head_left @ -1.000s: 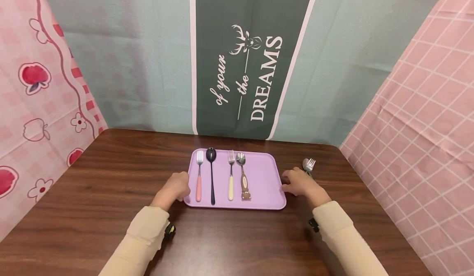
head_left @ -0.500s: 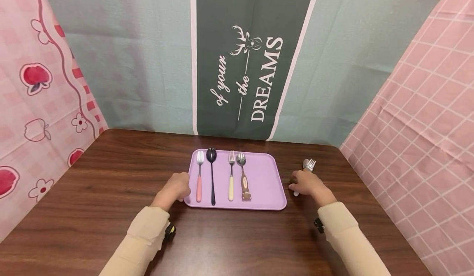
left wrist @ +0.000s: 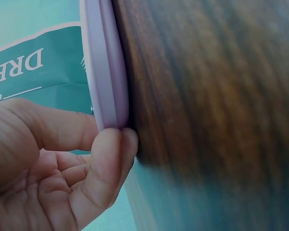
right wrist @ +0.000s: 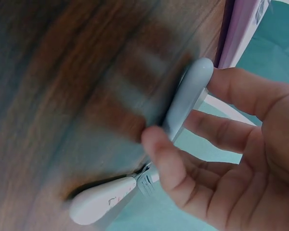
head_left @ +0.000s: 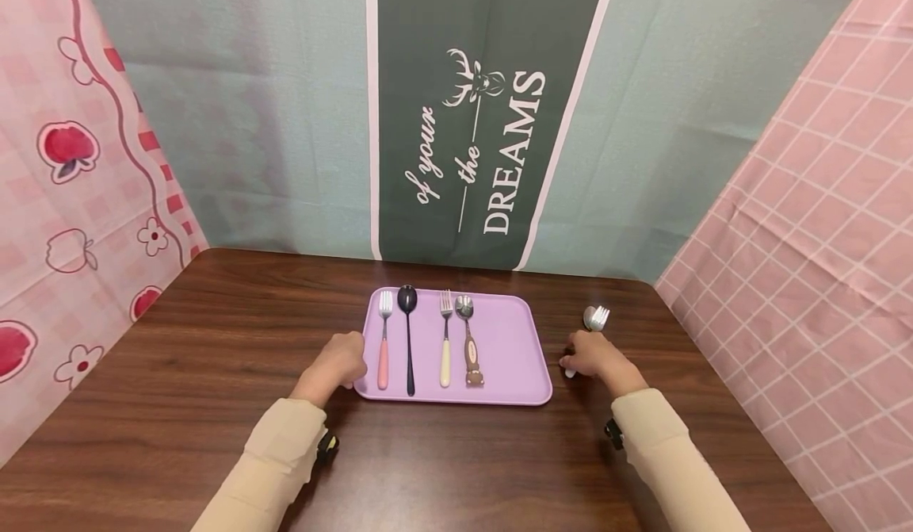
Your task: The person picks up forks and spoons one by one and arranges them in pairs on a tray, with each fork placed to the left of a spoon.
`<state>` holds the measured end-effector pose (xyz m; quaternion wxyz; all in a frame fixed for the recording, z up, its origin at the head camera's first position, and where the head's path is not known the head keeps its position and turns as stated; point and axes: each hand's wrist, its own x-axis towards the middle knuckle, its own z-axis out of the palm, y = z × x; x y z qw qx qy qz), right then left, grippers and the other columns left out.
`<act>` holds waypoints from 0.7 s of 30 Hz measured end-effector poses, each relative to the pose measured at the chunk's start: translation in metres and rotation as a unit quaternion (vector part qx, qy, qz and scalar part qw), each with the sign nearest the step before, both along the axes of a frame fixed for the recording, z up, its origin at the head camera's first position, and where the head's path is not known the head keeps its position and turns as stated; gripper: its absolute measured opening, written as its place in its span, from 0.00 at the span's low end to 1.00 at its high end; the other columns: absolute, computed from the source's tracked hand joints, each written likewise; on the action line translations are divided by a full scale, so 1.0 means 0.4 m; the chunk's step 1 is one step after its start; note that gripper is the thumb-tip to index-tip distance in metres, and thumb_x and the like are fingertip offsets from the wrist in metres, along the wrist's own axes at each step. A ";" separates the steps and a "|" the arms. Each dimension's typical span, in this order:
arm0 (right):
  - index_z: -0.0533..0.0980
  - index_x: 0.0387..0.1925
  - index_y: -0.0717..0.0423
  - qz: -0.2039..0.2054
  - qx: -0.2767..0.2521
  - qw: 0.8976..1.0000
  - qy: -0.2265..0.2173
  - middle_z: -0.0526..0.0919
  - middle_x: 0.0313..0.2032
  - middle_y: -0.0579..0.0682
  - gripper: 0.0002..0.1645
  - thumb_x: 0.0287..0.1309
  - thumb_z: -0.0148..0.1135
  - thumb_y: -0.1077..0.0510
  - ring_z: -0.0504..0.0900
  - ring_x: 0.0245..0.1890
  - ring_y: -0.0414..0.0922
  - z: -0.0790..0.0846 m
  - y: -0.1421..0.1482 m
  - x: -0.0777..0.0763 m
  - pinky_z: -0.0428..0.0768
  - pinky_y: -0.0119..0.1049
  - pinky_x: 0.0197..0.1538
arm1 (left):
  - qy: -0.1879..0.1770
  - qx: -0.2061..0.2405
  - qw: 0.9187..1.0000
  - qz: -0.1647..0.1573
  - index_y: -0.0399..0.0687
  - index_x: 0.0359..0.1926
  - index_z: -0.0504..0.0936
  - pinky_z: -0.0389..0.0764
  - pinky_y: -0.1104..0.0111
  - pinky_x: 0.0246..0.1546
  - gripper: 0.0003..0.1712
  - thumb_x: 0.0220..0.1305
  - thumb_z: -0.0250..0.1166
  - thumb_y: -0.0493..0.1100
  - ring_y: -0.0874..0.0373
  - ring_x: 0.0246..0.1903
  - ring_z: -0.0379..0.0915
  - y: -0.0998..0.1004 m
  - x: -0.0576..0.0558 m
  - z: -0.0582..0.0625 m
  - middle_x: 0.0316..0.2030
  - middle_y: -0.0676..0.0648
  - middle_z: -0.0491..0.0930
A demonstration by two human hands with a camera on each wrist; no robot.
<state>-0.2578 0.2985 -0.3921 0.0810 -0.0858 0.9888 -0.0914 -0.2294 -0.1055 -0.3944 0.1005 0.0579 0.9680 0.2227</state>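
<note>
My left hand point(head_left: 343, 359) pinches the left rim of a lilac tray point(head_left: 508, 350); the left wrist view has the tray's edge point(left wrist: 103, 72) between thumb and fingers. Beyond the tray's right side, my right hand point(head_left: 595, 353) pinches the pale handle point(right wrist: 190, 96) of a fork point(head_left: 601, 319). A spoon point(head_left: 589, 315) lies crossed with it, its bowl beside the tines. Under the fingers in the right wrist view is a second white handle point(right wrist: 103, 199) with small print, on the table. Most of both handles is hidden in the head view.
On the tray lie a pink-handled fork point(head_left: 383, 350), a long black spoon point(head_left: 409, 342), a cream-handled fork point(head_left: 445, 350) and a spoon with a brown bear handle point(head_left: 470, 350). Cloth-covered walls enclose the dark wooden table point(head_left: 456, 468) at the back and sides.
The right hand has moved from beside the tray's right rim rightward to the crossed cutlery and taken the fork's handle. The fork's tines have turned slightly. Left hand and tray stay put.
</note>
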 end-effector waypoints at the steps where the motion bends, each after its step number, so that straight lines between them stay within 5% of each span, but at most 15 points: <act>1: 0.74 0.29 0.65 -0.008 -0.012 1.000 -0.006 0.77 0.22 0.56 0.11 0.48 0.63 0.60 0.75 0.21 0.47 -0.001 0.000 0.001 0.76 0.39 0.24 | 0.000 0.000 1.000 0.000 0.31 0.27 0.73 0.72 0.74 0.12 0.03 0.47 0.56 0.25 0.59 0.11 0.72 0.000 0.000 0.000 0.15 0.43 0.72; 6: 0.68 0.22 0.61 -0.059 -0.082 0.994 -0.033 0.73 0.17 0.53 0.07 0.47 0.59 0.65 0.73 0.11 0.42 -0.005 -0.002 0.006 0.74 0.31 0.14 | -0.001 -0.002 1.000 0.000 0.32 0.27 0.73 0.72 0.74 0.12 0.03 0.47 0.56 0.25 0.59 0.11 0.72 0.000 0.001 0.003 0.16 0.42 0.72; 21: 0.71 0.22 0.66 -0.120 -0.158 0.980 -0.033 0.75 0.17 0.54 0.09 0.42 0.65 0.68 0.79 0.12 0.44 -0.014 0.014 -0.001 0.79 0.34 0.18 | 0.009 -0.007 1.000 -0.008 0.32 0.26 0.73 0.71 0.74 0.12 0.04 0.46 0.56 0.26 0.57 0.13 0.72 0.000 0.002 0.002 0.15 0.43 0.71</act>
